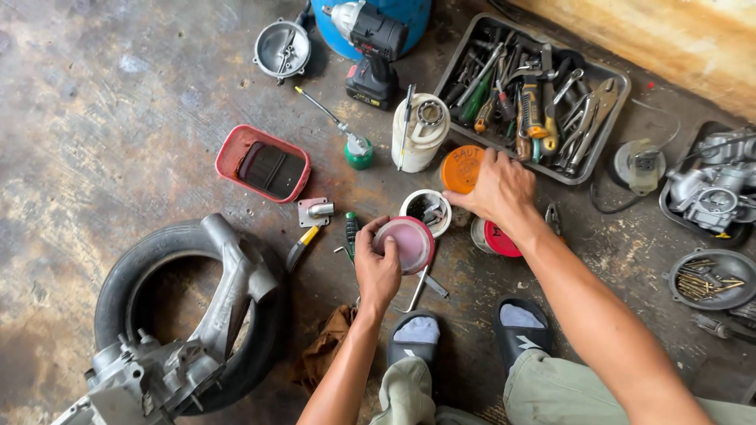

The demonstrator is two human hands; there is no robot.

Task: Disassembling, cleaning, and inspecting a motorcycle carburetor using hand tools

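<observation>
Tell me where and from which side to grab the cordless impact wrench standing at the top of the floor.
Grip the impact wrench by its black handle, between the silver head and the battery base. It stands upright on the battery, so probably come from the side, fingers around the neck; the blue barrel crowds its far side.

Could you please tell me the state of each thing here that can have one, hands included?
Left hand: closed on the pink lid.
Right hand: fingers on the orange lid.
White tub: open, small parts inside.
Red tin: lid on.
Red tray: holds a dark insert.
Tool tray: full of tools.
Drill: standing upright.
Tyre: lying flat.
</observation>
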